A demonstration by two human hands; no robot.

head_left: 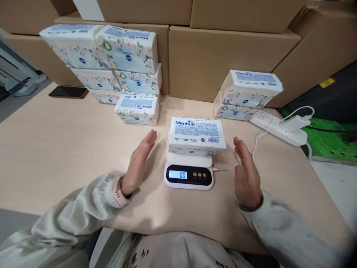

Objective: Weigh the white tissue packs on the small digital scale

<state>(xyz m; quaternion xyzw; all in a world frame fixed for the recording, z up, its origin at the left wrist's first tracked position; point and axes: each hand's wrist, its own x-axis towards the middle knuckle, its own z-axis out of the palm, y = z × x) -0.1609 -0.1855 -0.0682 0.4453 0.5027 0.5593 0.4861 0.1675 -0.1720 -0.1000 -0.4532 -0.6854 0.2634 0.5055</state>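
A white tissue pack (196, 136) with blue "Manhua" print lies on a small white digital scale (189, 175) in the middle of the table; the display reads 0.0. My left hand (139, 162) is held flat and open just left of the scale, fingers together and stretched, touching nothing. My right hand (247, 173) is open in the same way to the right of the pack, holding nothing. Both hands flank the pack with a gap on each side.
Several tissue packs (117, 59) are stacked at the back left, one more pack (137, 108) in front of them. Two packs (247, 93) are stacked at the back right beside a white power strip (276, 126). A phone (68, 92) lies far left. Cardboard boxes (223, 59) line the back.
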